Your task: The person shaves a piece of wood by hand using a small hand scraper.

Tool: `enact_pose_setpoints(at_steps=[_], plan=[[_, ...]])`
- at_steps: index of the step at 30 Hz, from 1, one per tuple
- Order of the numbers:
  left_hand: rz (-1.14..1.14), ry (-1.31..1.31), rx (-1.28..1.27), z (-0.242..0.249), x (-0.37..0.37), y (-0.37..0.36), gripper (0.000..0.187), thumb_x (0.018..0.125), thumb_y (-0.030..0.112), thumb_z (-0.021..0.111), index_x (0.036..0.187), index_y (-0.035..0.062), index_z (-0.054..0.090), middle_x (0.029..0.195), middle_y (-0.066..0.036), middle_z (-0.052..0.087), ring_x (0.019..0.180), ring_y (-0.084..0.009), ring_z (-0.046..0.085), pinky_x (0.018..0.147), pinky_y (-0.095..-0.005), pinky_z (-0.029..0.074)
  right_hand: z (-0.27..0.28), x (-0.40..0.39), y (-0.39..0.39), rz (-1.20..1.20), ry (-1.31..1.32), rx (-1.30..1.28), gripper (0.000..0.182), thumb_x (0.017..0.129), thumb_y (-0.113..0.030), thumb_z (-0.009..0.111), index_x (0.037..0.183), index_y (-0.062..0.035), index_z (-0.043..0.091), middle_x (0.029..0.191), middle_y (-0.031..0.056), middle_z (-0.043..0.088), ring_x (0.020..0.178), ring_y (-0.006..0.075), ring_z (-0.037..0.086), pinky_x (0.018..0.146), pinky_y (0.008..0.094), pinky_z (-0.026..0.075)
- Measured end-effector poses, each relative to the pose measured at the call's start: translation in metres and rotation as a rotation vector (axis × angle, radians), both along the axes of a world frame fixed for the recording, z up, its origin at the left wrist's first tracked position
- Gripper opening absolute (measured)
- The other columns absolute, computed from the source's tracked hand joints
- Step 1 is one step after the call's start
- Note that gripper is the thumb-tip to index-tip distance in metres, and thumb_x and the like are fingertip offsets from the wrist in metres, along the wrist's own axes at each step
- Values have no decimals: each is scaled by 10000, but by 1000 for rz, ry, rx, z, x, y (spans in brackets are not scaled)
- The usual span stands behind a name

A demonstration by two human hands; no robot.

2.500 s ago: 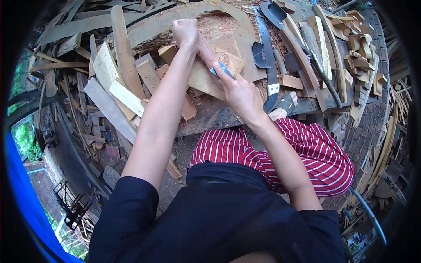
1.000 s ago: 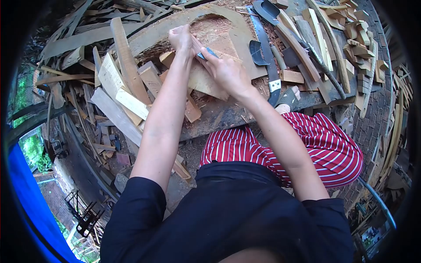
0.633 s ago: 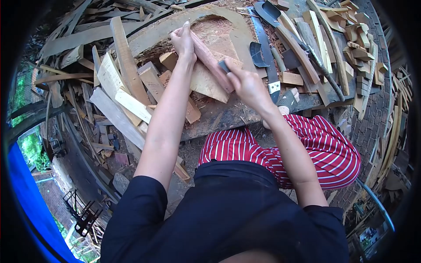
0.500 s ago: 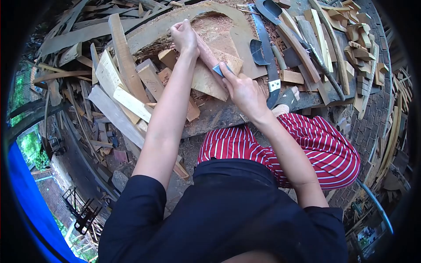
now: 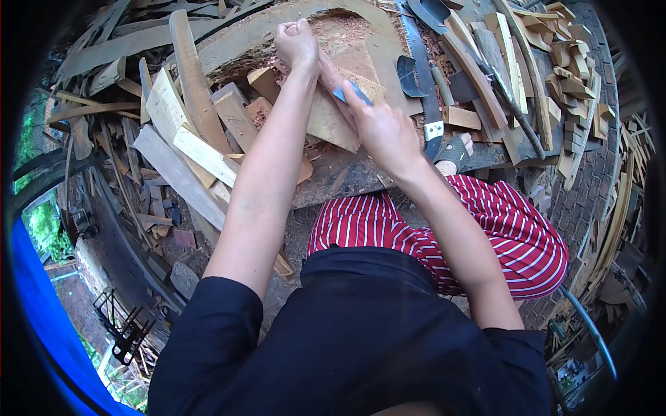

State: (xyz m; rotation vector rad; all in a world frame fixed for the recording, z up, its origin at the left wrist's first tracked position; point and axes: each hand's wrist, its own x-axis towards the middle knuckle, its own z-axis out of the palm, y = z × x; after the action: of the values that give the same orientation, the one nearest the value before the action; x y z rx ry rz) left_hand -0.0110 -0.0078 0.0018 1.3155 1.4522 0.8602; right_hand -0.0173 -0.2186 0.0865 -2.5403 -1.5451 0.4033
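Left hand [image 5: 297,46] fist-like on reddish stick [image 5: 331,75], right hand [image 5: 386,133] over blue piece [image 5: 359,91].

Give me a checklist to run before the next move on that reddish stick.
1. Left grip closed round the far part of the slim reddish wooden stick: ok.
2. Right grip holding the flat blue tool: ok.
3. Stick lying over the pale flat wooden board: ok.
4. Tool's working edge seated on the stick: cannot tell, too small and partly covered.
5. Long-bladed saw with the dark handle well away from the right grip: not ok, its handle appears close by.
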Motion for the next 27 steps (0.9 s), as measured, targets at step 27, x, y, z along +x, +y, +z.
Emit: enact_pose_setpoints(at_steps=[27], plan=[[-12, 72, 24, -7, 4, 6, 232, 865, 244, 714, 898, 53, 585, 860, -117, 710, 824, -292, 693, 789, -438, 529, 0, -11, -26, -47, 9, 34, 579, 933, -145, 569, 1493, -250, 467, 789, 200, 671, 678, 379, 720, 569, 493, 590]])
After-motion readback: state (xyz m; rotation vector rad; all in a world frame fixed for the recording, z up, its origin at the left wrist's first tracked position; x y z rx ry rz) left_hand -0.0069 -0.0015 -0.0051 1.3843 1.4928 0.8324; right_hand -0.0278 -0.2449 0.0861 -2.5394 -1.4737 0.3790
